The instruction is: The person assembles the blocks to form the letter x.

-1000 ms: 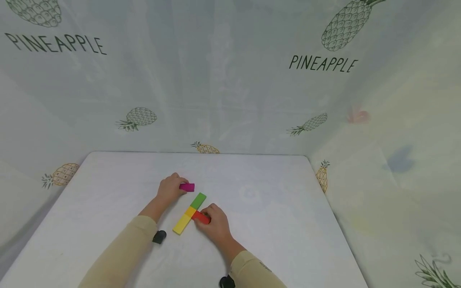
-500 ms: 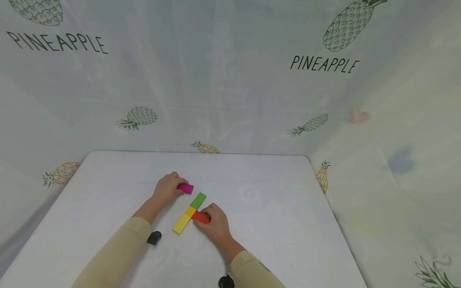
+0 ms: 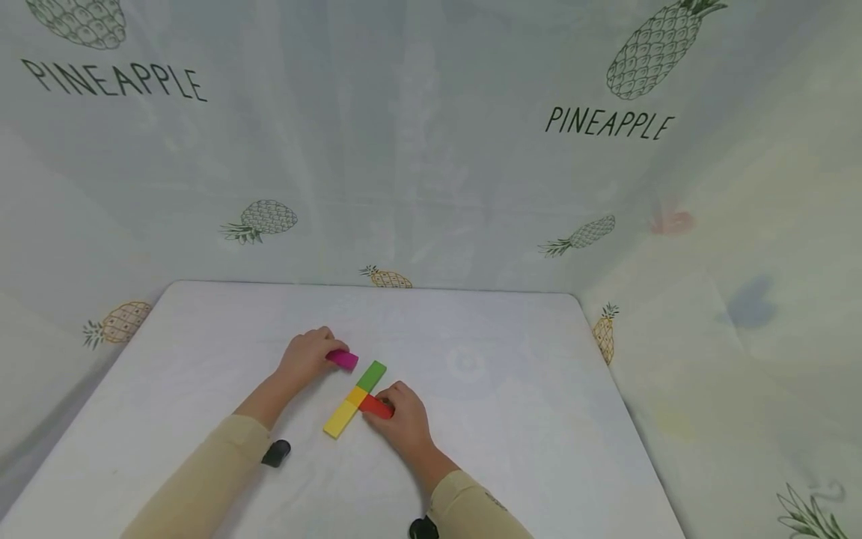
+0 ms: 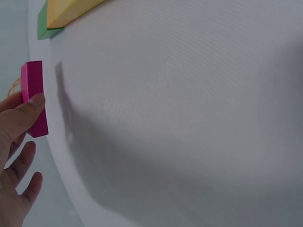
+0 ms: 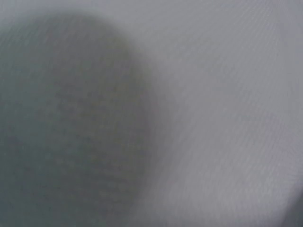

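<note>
My left hand (image 3: 304, 359) pinches a magenta block (image 3: 344, 360) between thumb and fingers, left of a green block (image 3: 371, 376). In the left wrist view the thumb lies across the magenta block (image 4: 35, 80), and a shadow falls on the table beside it. Green, orange (image 3: 357, 395) and yellow (image 3: 340, 421) blocks form a slanting line on the table. From the orange part a red block (image 3: 376, 406) sticks out to the right, and my right hand (image 3: 407, 421) grips its outer end. The right wrist view holds only blurred white surface and a dark shape.
The white table (image 3: 505, 389) has a far edge a little beyond the hands. Behind and beside it hangs a pineapple-print curtain (image 3: 431, 150). Black wrist devices show under the left sleeve (image 3: 276, 453) and right sleeve (image 3: 423, 528).
My left hand has drawn slightly left and nearer with the magenta block, which has turned to slant down to the right. The right hand and the row of blocks stay put.
</note>
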Demonstrator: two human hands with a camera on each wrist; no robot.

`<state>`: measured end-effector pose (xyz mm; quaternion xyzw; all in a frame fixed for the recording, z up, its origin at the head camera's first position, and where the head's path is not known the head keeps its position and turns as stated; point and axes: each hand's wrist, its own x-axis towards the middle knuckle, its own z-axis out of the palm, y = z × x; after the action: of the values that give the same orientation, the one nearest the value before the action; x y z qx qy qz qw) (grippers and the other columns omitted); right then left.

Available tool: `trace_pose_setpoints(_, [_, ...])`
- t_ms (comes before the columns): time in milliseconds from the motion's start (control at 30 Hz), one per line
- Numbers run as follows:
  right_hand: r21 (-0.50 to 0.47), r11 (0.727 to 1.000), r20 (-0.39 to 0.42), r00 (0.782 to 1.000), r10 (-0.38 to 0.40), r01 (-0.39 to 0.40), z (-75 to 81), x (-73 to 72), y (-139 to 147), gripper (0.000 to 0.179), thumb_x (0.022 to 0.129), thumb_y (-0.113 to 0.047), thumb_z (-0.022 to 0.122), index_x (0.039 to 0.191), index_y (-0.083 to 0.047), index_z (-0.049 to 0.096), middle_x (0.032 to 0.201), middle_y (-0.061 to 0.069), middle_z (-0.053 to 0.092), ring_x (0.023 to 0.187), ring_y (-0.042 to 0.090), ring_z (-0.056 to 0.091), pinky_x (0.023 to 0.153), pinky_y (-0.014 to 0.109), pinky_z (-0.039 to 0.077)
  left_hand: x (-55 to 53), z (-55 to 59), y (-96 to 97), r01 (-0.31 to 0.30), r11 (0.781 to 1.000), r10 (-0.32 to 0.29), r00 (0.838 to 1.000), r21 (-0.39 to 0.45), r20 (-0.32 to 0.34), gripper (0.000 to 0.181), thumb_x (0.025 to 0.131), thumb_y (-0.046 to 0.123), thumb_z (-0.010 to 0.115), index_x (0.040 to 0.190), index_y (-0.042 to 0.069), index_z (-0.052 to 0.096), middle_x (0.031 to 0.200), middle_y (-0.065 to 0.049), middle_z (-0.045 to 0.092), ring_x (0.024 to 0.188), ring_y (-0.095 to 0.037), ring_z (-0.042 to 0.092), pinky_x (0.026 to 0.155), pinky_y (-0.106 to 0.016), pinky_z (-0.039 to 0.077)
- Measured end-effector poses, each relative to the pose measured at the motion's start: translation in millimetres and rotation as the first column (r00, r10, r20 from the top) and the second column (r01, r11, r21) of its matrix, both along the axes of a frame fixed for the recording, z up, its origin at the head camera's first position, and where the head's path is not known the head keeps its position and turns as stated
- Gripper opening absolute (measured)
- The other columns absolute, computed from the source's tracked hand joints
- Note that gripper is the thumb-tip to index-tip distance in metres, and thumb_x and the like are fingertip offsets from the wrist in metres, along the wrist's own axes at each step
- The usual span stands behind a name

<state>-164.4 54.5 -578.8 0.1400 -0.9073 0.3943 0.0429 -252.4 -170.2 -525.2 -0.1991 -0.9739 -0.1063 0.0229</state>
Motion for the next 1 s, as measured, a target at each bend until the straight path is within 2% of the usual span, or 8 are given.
trace_pose_setpoints(167, [0.0,1.0,0.001,1.0,-0.001,0.001,-0.9,0.0,0.2,0.021,0.082,-0.033,0.079,0.094,-0.018,0.069,0.086,-0.013,0.052,0.077,0.003,0.048,0.066,0.019,0.045,4.0,-1.4,-2.7,0.02,0.999,-0.02,1.0,-0.028,0.001,0.031,0.077,0.015,0.084,0.106,0.021,0.075,0.088,0.001,0.054,0.081,-0.019,0.052,0.069,-0.035,0.046])
trace_pose_setpoints(667, [0.012,1.0,0.012,1.0,0.001,-0.001,-1.7,-1.3,0.1,0.023,0.082,-0.036,0.078,0.095,-0.019,0.069,0.086,-0.013,0.052,0.077,0.004,0.048,0.066,0.019,0.045,15.7,-4.7,-6.2,0.063,0.998,-0.062,0.997,-0.02,0.035,0.033,0.075,0.016,0.085,0.106,0.023,0.076,0.085,0.003,0.052,0.075,-0.015,0.049,0.065,-0.031,0.043])
trace_pose_setpoints(1000, [0.001,1.0,0.007,1.0,0.002,-0.002,-2.4,-1.2,-0.2,0.023,0.081,-0.036,0.078,0.094,-0.019,0.069,0.085,-0.013,0.052,0.076,0.004,0.048,0.066,0.02,0.045,22.0,-7.7,-6.8,0.059,0.998,-0.057,0.997,-0.03,0.06,0.034,0.075,0.017,0.085,0.108,0.023,0.076,0.085,0.003,0.052,0.075,-0.014,0.048,0.064,-0.028,0.041])
